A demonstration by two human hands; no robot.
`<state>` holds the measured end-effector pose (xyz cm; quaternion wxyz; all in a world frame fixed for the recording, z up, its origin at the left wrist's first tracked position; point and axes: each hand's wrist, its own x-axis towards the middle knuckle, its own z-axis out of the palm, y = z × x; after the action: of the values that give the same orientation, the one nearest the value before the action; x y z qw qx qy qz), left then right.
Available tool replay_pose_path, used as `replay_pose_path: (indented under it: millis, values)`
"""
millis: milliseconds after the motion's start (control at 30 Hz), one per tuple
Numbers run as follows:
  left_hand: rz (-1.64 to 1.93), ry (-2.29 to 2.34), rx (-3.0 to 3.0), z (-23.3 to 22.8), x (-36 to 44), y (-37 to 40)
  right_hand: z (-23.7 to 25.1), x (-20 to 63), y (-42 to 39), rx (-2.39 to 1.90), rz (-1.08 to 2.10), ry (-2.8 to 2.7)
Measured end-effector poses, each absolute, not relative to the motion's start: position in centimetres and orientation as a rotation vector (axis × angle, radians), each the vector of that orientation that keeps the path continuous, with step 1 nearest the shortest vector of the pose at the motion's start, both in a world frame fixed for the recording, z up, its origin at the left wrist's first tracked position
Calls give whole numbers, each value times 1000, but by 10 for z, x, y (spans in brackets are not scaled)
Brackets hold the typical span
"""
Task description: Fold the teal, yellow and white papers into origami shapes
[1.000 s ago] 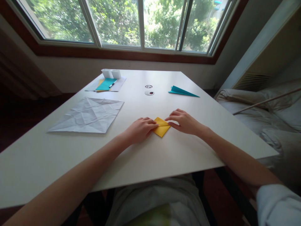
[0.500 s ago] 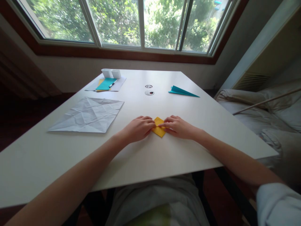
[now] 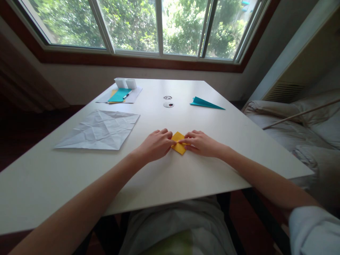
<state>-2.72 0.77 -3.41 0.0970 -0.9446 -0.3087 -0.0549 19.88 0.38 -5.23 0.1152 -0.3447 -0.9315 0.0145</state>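
On the tabletop (image 3: 159,184), well left of the hands, lies a creased white sheet (image 3: 99,129). The left hand (image 3: 155,144) presses flat on the left edge of the yellow paper (image 3: 178,147), its grip closed down on it without pinching. The right hand (image 3: 201,143) does likewise from the other side, fingertips (image 3: 183,140) touching the fold. Uneven pressure could let the small, already folded paper slide, leaving the crease crooked. Far right rests a teal plane (image 3: 205,103).

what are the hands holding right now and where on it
Both hands press the folded yellow paper flat on the white table: left hand on its left corner, right hand on its right side.
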Motion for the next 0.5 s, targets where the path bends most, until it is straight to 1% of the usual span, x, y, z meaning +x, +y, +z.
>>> replay_pose_path:
  millis: [500]
  values:
    - [-78, -1083, -2803, -21, -39, 6, -51, 199, 3, -1061, 64, -2732]
